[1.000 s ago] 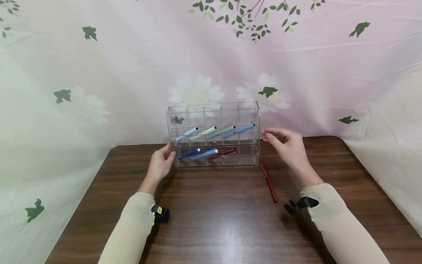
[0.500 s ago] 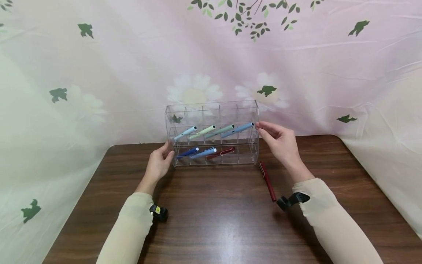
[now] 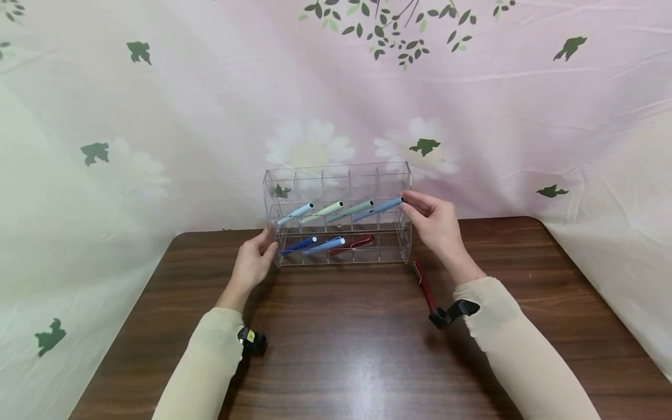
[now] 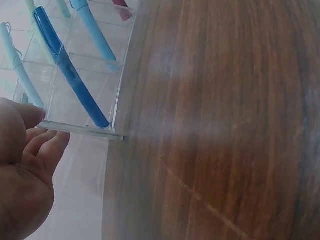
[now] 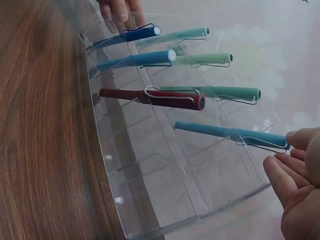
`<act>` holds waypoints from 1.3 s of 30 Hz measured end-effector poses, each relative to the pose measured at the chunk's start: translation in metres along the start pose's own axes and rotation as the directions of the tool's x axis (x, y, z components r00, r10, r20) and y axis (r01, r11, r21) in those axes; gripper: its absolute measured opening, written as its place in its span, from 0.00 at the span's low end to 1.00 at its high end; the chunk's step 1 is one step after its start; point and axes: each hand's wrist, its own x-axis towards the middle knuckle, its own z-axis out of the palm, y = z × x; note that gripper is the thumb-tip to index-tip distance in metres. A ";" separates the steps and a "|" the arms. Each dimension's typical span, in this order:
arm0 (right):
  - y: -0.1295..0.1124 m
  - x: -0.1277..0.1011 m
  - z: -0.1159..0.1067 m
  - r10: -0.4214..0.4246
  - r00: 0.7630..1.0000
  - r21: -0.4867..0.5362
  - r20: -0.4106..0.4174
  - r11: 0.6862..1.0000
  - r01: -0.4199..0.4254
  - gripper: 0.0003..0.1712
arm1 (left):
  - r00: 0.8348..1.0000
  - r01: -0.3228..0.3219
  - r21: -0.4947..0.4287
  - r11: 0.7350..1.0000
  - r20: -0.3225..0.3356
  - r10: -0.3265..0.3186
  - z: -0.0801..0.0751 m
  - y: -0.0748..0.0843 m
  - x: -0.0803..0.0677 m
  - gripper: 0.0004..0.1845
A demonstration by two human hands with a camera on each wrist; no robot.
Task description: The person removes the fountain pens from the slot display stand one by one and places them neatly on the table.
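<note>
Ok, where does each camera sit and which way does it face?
Head: worn there, looking forward and down at the clear rack; left hand, right hand, sleeves show.
Left wrist: on that wrist, facing rack end and table; left hand shows.
Right wrist: on that wrist, facing across the rack; right hand, left fingers show.
Both wrist views share the dark blue pen.

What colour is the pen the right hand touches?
Blue; the right wrist view shows the pen best.

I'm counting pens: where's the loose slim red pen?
In the head view, the loose red pen lies on the brown wooden table, right of the clear plastic rack, below the right hand.
</note>
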 end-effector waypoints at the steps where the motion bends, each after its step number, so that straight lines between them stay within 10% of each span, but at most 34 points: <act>1: 0.000 0.000 0.001 0.000 1.000 0.001 -0.005 1.000 0.000 0.20 | 1.000 -0.002 0.003 1.000 0.000 0.002 0.000 0.001 0.000 0.27; 19: 0.000 -0.002 0.007 0.080 0.992 0.153 -0.098 0.986 -0.064 0.22 | 1.000 0.019 -0.002 1.000 0.014 -0.019 0.001 0.003 -0.004 0.27; 39: -0.023 -0.004 -0.012 -0.069 0.981 0.317 -0.184 0.940 0.126 0.17 | 1.000 -0.008 -0.009 1.000 -0.015 0.008 0.001 0.002 -0.004 0.26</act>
